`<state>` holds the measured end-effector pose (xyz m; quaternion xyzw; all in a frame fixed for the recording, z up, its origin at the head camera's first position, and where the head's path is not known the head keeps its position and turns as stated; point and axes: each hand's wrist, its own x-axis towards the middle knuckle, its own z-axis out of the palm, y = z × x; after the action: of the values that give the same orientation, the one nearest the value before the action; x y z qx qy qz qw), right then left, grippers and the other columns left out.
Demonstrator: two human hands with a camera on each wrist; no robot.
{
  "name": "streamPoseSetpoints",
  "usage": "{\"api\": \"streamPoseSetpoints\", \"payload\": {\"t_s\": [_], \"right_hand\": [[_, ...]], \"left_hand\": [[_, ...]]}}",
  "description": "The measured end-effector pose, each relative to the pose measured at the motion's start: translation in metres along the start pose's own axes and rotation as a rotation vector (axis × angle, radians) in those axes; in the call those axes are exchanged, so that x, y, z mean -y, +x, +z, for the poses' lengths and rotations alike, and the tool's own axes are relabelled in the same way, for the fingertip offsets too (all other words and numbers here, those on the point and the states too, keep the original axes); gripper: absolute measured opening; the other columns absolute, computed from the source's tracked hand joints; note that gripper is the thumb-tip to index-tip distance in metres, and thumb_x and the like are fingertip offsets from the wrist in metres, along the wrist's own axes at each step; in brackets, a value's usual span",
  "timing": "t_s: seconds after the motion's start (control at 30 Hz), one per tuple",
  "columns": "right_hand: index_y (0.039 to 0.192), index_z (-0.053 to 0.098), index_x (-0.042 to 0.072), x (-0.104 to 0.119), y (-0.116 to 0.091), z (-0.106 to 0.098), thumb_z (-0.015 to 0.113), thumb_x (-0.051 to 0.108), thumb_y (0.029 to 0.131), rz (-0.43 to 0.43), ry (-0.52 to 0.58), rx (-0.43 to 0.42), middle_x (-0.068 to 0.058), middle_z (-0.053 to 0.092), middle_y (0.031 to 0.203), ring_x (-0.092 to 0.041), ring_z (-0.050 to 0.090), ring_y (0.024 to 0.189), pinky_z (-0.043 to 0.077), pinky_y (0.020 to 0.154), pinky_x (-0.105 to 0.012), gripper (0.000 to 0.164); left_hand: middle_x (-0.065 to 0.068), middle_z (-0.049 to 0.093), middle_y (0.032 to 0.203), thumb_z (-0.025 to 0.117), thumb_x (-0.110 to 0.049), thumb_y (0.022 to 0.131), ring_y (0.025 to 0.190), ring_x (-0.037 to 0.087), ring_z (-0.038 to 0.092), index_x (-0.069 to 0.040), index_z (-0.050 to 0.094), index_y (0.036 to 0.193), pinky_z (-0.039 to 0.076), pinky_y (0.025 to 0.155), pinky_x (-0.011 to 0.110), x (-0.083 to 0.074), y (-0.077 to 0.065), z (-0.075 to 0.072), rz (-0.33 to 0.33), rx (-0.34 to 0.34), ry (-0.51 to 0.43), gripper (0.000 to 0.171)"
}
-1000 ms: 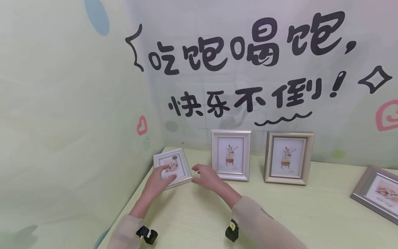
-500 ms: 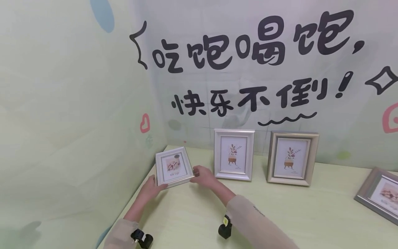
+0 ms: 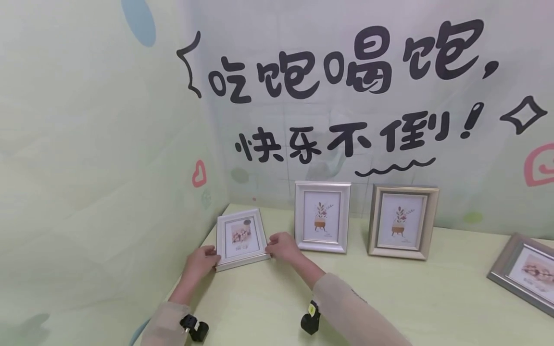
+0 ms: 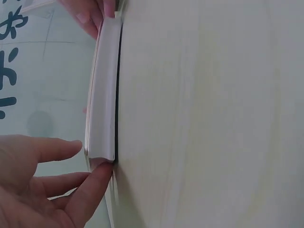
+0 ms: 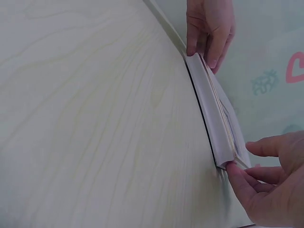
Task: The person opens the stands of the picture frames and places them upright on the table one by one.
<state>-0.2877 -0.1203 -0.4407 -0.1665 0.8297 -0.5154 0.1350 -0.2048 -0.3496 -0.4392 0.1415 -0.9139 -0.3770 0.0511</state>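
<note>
A white picture frame [image 3: 241, 238] with a flower print lies face up at the table's left back corner. My left hand [image 3: 200, 262] is at its front left corner; in the left wrist view a fingertip [image 4: 103, 166] touches the frame's end, while another finger is held apart from it. At the front right corner my right hand [image 3: 283, 247] touches the other end, and the right wrist view shows a fingertip [image 5: 232, 167] against that end, with the thumb spread away. Neither hand visibly pinches the frame.
A second white frame [image 3: 322, 245] and a champagne-coloured frame [image 3: 400, 252] stand upright along the back wall. Another frame [image 3: 521, 288], grey-brown, lies on the table at the far right. A green fabric wall [image 3: 108, 192] borders the left side.
The left hand has come off the frame's face to its left corner. The white frame has shifted slightly towards me and turned a little, with both hands at its sides.
</note>
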Motion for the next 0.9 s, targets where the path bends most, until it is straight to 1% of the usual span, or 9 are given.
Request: {"api": "streamPoseSetpoints", "payload": {"t_s": [0.07, 0.13, 0.27, 0.33, 0.43, 0.6, 0.73, 0.8, 0.9], "right_hand": [[0.117, 0.058, -0.011, 0.002, 0.0, -0.001, 0.068, 0.005, 0.081, 0.004, -0.022, -0.005, -0.02, 0.067, 0.104, -0.028, 0.065, 0.094, 0.055, 0.08, -0.032, 0.041], [0.114, 0.06, -0.011, 0.004, 0.001, -0.001, 0.069, 0.004, 0.08, 0.007, -0.035, -0.002, -0.02, 0.067, 0.104, -0.027, 0.066, 0.091, 0.055, 0.078, -0.032, 0.038], [0.109, 0.064, -0.009, 0.002, 0.005, 0.001, 0.07, 0.002, 0.077, -0.013, -0.073, -0.008, -0.019, 0.068, 0.099, -0.023, 0.067, 0.08, 0.056, 0.073, -0.03, 0.035], [0.107, 0.065, -0.008, 0.0, 0.006, 0.002, 0.071, 0.001, 0.075, -0.018, -0.106, -0.012, -0.016, 0.069, 0.092, -0.019, 0.065, 0.074, 0.055, 0.069, -0.028, 0.034], [0.104, 0.066, -0.006, -0.002, 0.005, 0.004, 0.071, 0.001, 0.073, -0.002, -0.139, -0.015, -0.008, 0.066, 0.084, -0.014, 0.06, 0.07, 0.053, 0.065, -0.026, 0.032], [0.101, 0.064, -0.006, 0.0, 0.0, 0.0, 0.069, -0.003, 0.073, -0.004, -0.153, -0.031, -0.007, 0.062, 0.08, -0.016, 0.057, 0.07, 0.053, 0.065, -0.028, 0.029], [0.103, 0.062, -0.006, 0.003, -0.001, -0.003, 0.068, -0.005, 0.073, -0.017, -0.194, -0.051, -0.008, 0.062, 0.086, -0.019, 0.058, 0.078, 0.054, 0.072, -0.033, 0.031], [0.099, 0.06, -0.006, 0.003, -0.002, -0.003, 0.068, -0.006, 0.072, -0.027, -0.212, -0.061, -0.007, 0.06, 0.084, -0.018, 0.056, 0.077, 0.052, 0.07, -0.032, 0.028], [0.096, 0.057, -0.003, 0.002, -0.004, -0.003, 0.068, -0.005, 0.073, -0.038, -0.223, -0.088, -0.005, 0.056, 0.081, -0.017, 0.053, 0.075, 0.051, 0.068, -0.029, 0.026]], "left_hand": [[0.028, 0.063, 0.108, 0.059, -0.009, 0.086, 0.09, 0.032, 0.064, 0.016, 0.055, 0.117, 0.055, 0.073, 0.035, 0.0, 0.003, -0.002, 0.001, -0.011, 0.029, 0.04], [0.024, 0.067, 0.1, 0.061, -0.009, 0.085, 0.079, 0.023, 0.064, 0.013, 0.06, 0.111, 0.054, 0.066, 0.031, -0.001, 0.004, -0.004, -0.001, -0.014, 0.064, 0.034], [0.02, 0.069, 0.091, 0.063, -0.01, 0.084, 0.069, 0.016, 0.061, 0.011, 0.064, 0.105, 0.05, 0.059, 0.027, -0.005, 0.004, -0.007, 0.009, -0.007, 0.099, 0.03], [0.018, 0.069, 0.089, 0.064, -0.009, 0.084, 0.068, 0.016, 0.06, 0.011, 0.064, 0.104, 0.05, 0.058, 0.027, -0.007, 0.003, -0.007, 0.001, 0.001, 0.111, 0.029], [0.017, 0.068, 0.087, 0.064, -0.006, 0.083, 0.068, 0.016, 0.061, 0.012, 0.063, 0.103, 0.05, 0.058, 0.027, -0.009, 0.002, -0.006, -0.01, 0.017, 0.114, 0.027], [0.018, 0.067, 0.089, 0.063, -0.004, 0.083, 0.068, 0.017, 0.061, 0.013, 0.059, 0.105, 0.052, 0.058, 0.029, -0.012, 0.004, -0.004, -0.019, 0.033, 0.078, 0.028], [0.02, 0.064, 0.094, 0.063, -0.004, 0.083, 0.071, 0.019, 0.062, 0.012, 0.056, 0.106, 0.053, 0.06, 0.03, -0.015, 0.006, -0.002, -0.021, 0.021, 0.065, 0.029], [0.021, 0.063, 0.096, 0.062, -0.003, 0.083, 0.074, 0.021, 0.061, 0.011, 0.055, 0.107, 0.053, 0.06, 0.029, -0.016, 0.007, 0.0, -0.017, 0.008, 0.06, 0.029], [0.02, 0.062, 0.095, 0.061, 0.0, 0.08, 0.077, 0.023, 0.06, 0.01, 0.054, 0.106, 0.053, 0.062, 0.03, -0.018, 0.008, 0.003, 0.005, -0.025, 0.052, 0.028]]}}
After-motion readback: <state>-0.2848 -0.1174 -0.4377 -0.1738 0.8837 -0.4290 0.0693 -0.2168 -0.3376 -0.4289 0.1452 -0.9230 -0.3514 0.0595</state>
